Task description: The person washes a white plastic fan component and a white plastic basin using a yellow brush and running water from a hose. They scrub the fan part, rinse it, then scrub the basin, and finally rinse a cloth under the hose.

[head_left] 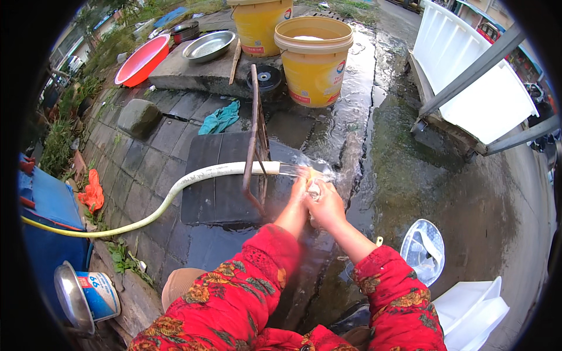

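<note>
Both my hands are brought together in front of me, in the water running from a pale yellow hose. My right hand is closed round a small, wet, whitish thing whose kind I cannot make out. Against it from the left presses my left hand, its fingers partly hidden by splashing water. The hose's end passes through a rusty metal frame standing just left of my hands. Dark mats lie under the hose.
Two yellow buckets stand beyond my hands. A red basin and a metal basin are at the far left, near a teal cloth. On the right are a large white tub, a clear plastic basket and white containers.
</note>
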`<action>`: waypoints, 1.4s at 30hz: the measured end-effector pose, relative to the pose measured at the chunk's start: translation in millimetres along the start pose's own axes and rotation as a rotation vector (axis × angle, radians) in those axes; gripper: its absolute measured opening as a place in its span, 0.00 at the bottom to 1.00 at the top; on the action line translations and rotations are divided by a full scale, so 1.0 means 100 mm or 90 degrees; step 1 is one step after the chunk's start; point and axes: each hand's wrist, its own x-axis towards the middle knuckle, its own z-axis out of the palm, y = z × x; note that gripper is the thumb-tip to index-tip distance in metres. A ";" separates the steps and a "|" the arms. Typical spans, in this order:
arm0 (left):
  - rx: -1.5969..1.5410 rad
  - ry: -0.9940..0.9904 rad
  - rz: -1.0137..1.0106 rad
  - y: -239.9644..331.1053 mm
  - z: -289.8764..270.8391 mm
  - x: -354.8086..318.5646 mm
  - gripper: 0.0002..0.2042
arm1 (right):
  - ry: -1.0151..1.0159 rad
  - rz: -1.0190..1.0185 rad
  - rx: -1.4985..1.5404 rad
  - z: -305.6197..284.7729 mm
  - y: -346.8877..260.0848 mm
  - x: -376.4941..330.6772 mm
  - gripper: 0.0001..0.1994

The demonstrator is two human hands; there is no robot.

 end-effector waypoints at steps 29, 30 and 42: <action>0.395 0.069 0.175 -0.06 -0.27 0.02 0.08 | 0.029 0.152 0.759 -0.33 0.89 0.61 0.12; 0.367 0.137 0.227 0.01 -0.33 0.06 0.09 | 0.052 0.114 0.645 -0.35 0.82 0.59 0.12; 0.091 0.147 -0.067 0.17 -0.27 0.11 0.34 | -0.137 0.403 0.822 -0.34 0.47 0.49 0.11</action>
